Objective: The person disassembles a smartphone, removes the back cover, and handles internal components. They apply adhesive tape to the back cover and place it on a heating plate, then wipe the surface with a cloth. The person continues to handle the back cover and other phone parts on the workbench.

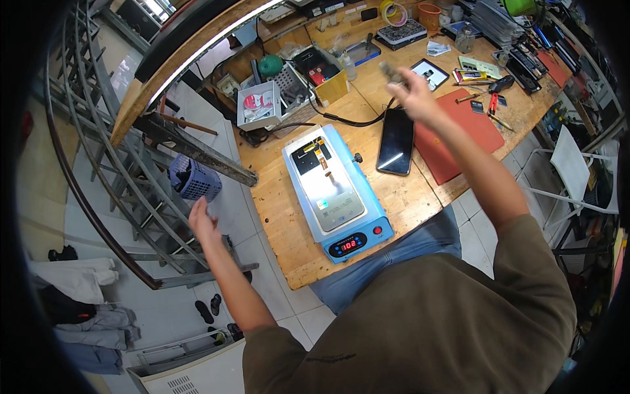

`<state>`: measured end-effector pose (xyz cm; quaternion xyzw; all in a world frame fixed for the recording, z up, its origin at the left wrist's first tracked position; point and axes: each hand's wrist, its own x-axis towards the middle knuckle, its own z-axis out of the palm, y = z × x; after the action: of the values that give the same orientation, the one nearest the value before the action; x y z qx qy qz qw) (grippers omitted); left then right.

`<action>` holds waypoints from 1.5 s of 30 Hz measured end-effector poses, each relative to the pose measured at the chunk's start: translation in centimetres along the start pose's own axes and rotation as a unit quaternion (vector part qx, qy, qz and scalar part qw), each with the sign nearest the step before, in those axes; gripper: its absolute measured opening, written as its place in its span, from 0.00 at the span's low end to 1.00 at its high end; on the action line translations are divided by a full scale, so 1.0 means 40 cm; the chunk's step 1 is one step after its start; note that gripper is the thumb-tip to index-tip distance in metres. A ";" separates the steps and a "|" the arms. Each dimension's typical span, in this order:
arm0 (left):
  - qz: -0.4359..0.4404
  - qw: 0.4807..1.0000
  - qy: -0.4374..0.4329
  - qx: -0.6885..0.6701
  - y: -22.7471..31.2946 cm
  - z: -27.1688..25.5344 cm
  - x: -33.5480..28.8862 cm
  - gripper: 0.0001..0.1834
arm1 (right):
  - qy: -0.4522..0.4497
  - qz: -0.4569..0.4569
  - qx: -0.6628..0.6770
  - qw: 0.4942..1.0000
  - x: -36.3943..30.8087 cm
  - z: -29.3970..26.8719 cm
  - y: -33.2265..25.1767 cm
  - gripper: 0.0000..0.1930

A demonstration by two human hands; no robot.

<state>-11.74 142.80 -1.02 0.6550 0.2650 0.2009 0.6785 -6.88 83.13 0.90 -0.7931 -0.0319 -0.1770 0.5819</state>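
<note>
My right hand [418, 100] is raised over the far part of the workbench, its fingers closed on a small grey-brown thing [392, 72], too blurred to name. My left hand [205, 224] hangs off the bench's left edge, fingers loosely stretched, with nothing seen in it. Between my arms stands a light-blue heating plate [374, 213] with a lit red display [348, 245]. On its top lies a phone display panel [335, 190], back up, with a flex cable at its far end. A dark phone [396, 142] lies screen up to its right, below my right hand.
A reddish-brown mat [459, 144] is right of the phone. Screwdrivers, pliers [493, 104] and small parts crowd the far right. A grey parts box [258, 106] and a black cable [348, 122] lie at the back left. A lamp bar [216, 39] crosses overhead; a basket [197, 180] stands on the floor.
</note>
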 end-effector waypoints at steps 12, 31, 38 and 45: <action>-0.106 0.958 0.263 0.045 -0.118 -0.305 0.030 0.10 | -0.175 -0.101 0.143 0.969 -0.126 0.207 -0.149 0.20; -0.032 0.946 -0.323 -0.005 0.129 0.312 -0.490 0.05 | 0.274 0.115 -0.141 0.944 0.316 -0.409 0.353 0.26; 0.053 0.971 -0.231 0.006 0.104 0.257 -0.367 0.04 | 0.170 0.116 -0.083 0.975 0.190 -0.305 0.285 0.26; 0.054 0.997 -0.047 0.005 0.024 0.028 -0.046 0.07 | 0.022 0.058 0.056 0.997 0.015 -0.019 0.065 0.20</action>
<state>-12.40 140.87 0.11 0.6806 0.1980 0.2052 0.6748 -5.82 81.48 -1.07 -0.7560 0.0168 -0.1585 0.6349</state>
